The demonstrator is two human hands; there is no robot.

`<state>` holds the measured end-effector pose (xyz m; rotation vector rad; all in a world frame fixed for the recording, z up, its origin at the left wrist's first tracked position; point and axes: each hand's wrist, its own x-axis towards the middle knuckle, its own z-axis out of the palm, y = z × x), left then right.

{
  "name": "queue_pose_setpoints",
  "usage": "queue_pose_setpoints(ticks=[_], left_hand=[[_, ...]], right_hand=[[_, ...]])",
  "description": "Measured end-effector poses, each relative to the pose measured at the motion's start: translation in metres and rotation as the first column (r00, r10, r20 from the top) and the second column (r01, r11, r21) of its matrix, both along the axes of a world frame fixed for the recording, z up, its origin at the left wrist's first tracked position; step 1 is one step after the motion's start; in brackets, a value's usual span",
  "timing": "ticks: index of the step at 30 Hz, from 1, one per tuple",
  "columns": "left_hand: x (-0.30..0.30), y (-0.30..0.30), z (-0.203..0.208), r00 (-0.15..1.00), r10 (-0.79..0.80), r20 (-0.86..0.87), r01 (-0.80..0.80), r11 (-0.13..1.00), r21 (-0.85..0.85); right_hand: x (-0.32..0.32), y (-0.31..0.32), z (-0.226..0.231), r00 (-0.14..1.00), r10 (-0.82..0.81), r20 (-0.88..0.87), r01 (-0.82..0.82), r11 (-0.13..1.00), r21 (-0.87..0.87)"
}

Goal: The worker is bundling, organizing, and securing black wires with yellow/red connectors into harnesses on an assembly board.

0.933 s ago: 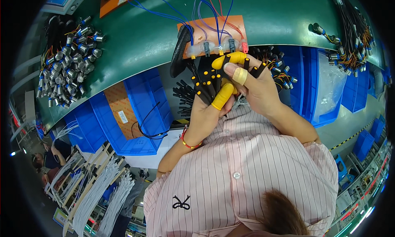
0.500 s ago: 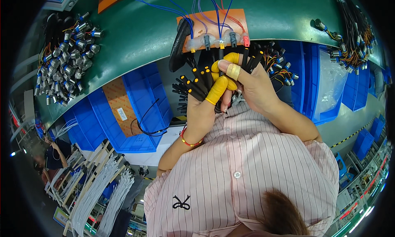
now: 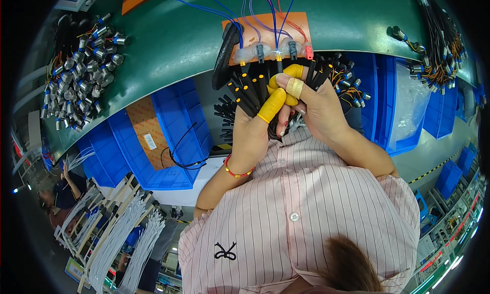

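My left hand (image 3: 252, 133), with yellow finger cots and a red bracelet at the wrist, is closed around a bunch of black cables (image 3: 246, 94) with yellow-cored ends. My right hand (image 3: 321, 107) has a bandage round the thumb. Its thumb and yellow-covered finger pinch one black cable (image 3: 279, 67), whose tip meets a yellow connector (image 3: 278, 56) on the orange board (image 3: 250, 34). More black cables fan out behind the right hand. The fingertips of both hands touch each other, and the gripped lengths are partly hidden.
The board lies at the front edge of the green table (image 3: 168, 44), with blue, purple and red wires running off it. A black padded bar (image 3: 225, 56) stands at its left side. Heaps of metal-capped cable ends (image 3: 84, 74) lie left. Blue bins (image 3: 181, 130) sit below the table edge.
Both hands and the cables have shifted slightly right, and the orange board has moved a little right and nearer. The cable bunch in my left hand has drawn closer together.
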<state>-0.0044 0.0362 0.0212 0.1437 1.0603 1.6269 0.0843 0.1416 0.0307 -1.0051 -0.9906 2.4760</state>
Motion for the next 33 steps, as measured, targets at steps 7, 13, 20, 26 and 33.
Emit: queue_pose_setpoints(ticks=[7, 13, 20, 26, 33], left_hand=[[-0.002, 0.004, 0.001, 1.0, 0.004, 0.018, -0.004, 1.0, 0.006], [-0.002, 0.009, -0.001, 1.0, -0.012, 0.009, 0.012, 0.999, 0.031], [-0.005, 0.009, -0.004, 0.999, -0.038, 0.005, 0.038, 0.998, 0.052], [-0.009, 0.005, -0.002, 0.997, -0.078, 0.029, 0.078, 0.997, 0.021], [0.002, -0.035, -0.003, 0.974, -0.19, -0.122, 0.191, 0.982, -0.006]], right_hand=[[-0.002, 0.003, -0.001, 0.999, -0.046, -0.015, 0.045, 0.998, -0.048], [-0.003, 0.006, 0.004, 0.999, -0.04, 0.0, 0.04, 0.998, -0.038], [-0.002, 0.007, 0.001, 0.997, 0.05, 0.059, -0.052, 0.998, 0.027], [-0.011, 0.003, 0.002, 0.996, -0.017, 0.088, 0.007, 0.993, 0.118], [0.015, -0.009, 0.017, 0.985, 0.132, 0.112, -0.158, 0.947, 0.279]])
